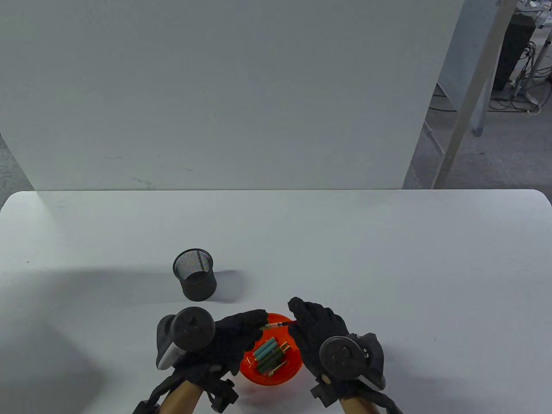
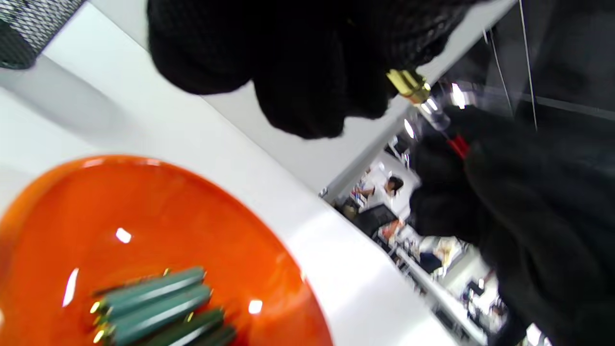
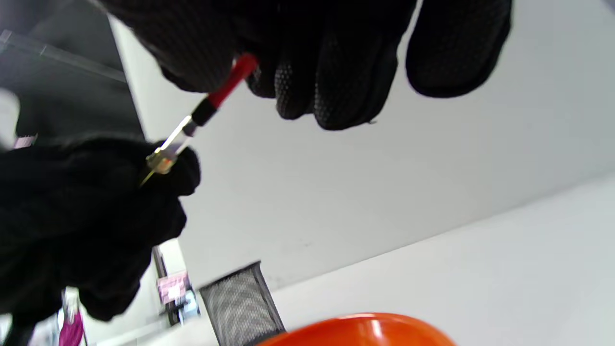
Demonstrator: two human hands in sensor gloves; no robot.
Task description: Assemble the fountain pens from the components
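Note:
My left hand (image 1: 241,332) and right hand (image 1: 312,327) meet above an orange bowl (image 1: 290,374) near the table's front edge. Between them is a thin ink converter (image 1: 278,324): clear tube, black band, red end. My right hand pinches the red end (image 3: 238,74). My left hand grips a pen section with a gold ring (image 2: 409,85) at the converter's other end (image 3: 163,158). The bowl holds several green pen parts with gold trim (image 1: 269,355), also seen in the left wrist view (image 2: 158,307).
A black mesh pen cup (image 1: 195,274) stands upright behind and left of the bowl. It also shows in the right wrist view (image 3: 240,302). A white wall panel rises behind the white table (image 1: 388,258).

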